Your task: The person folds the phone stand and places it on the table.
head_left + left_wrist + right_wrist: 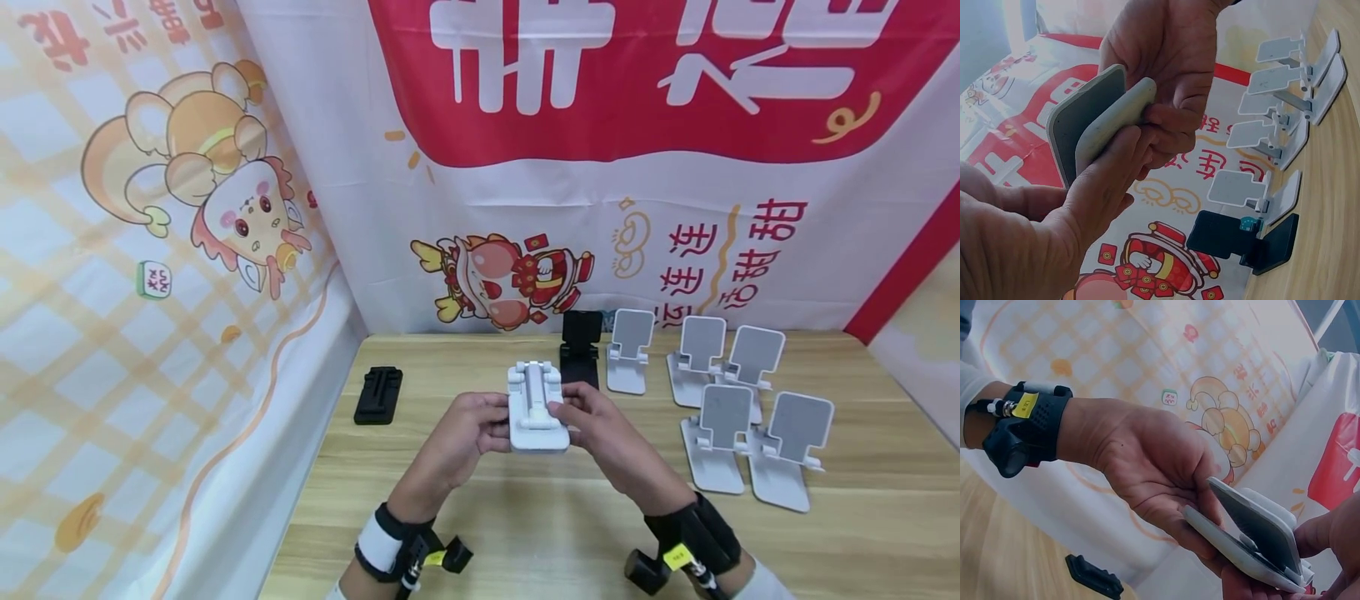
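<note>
A white folding phone stand [537, 408] is held up between both hands above the table, its two plates partly apart in the wrist views. My left hand [476, 427] grips its left edge, fingers along the lower plate [1235, 553]. On the other side my right hand [603, 433] pinches the stand, thumb on its face. Behind the right hand a black phone stand [581, 346] stands opened, partly hidden. A folded black phone stand [378, 395] lies to the left of the hands.
Several white phone stands with grey pads stand opened on the right: one beside the black stand [630, 350], others farther right, such as this front stand [791, 450]. Printed cloth [480, 192] hangs behind the wooden table [465, 533] and at its left.
</note>
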A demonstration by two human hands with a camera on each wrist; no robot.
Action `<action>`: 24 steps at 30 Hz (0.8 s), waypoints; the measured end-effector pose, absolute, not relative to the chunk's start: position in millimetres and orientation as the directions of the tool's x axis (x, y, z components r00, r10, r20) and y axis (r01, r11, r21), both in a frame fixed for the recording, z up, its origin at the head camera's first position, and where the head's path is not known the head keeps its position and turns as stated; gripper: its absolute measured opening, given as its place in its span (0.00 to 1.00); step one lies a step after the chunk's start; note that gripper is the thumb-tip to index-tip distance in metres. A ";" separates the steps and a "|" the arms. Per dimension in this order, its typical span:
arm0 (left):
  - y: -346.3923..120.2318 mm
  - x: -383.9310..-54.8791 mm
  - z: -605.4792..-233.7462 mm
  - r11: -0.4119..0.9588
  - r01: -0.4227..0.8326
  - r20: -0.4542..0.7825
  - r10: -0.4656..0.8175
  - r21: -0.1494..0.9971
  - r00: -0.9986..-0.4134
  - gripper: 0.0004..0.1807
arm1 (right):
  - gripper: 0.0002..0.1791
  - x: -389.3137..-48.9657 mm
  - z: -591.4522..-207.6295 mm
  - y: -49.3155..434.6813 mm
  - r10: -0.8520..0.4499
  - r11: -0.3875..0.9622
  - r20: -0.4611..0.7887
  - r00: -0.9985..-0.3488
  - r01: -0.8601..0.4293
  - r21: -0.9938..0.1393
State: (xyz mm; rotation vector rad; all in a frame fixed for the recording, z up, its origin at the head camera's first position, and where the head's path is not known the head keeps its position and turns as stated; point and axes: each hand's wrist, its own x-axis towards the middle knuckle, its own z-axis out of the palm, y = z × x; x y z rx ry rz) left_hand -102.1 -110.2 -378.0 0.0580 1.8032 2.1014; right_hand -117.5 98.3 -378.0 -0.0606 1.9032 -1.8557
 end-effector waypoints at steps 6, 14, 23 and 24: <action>-111.9 -102.4 -376.1 -0.170 -0.274 -0.210 0.321 0.947 -0.924 0.24 | 0.29 -117.4 -380.1 96.8 -0.347 0.087 -0.309 -0.886 0.298 -0.951; -109.6 -103.4 -376.6 -0.056 -0.292 -0.267 0.272 0.955 -0.925 0.22 | 0.28 -117.3 -380.2 96.5 -0.346 0.090 -0.297 -0.890 0.284 -0.955; -106.6 -101.2 -375.9 0.018 -0.275 -0.271 0.243 0.961 -0.931 0.23 | 0.26 -116.3 -381.1 97.4 -0.336 0.095 -0.285 -0.898 0.269 -0.958; -106.6 -101.1 -376.3 0.024 -0.270 -0.268 0.243 0.962 -0.932 0.23 | 0.26 -116.3 -381.0 97.5 -0.334 0.097 -0.286 -0.898 0.269 -0.958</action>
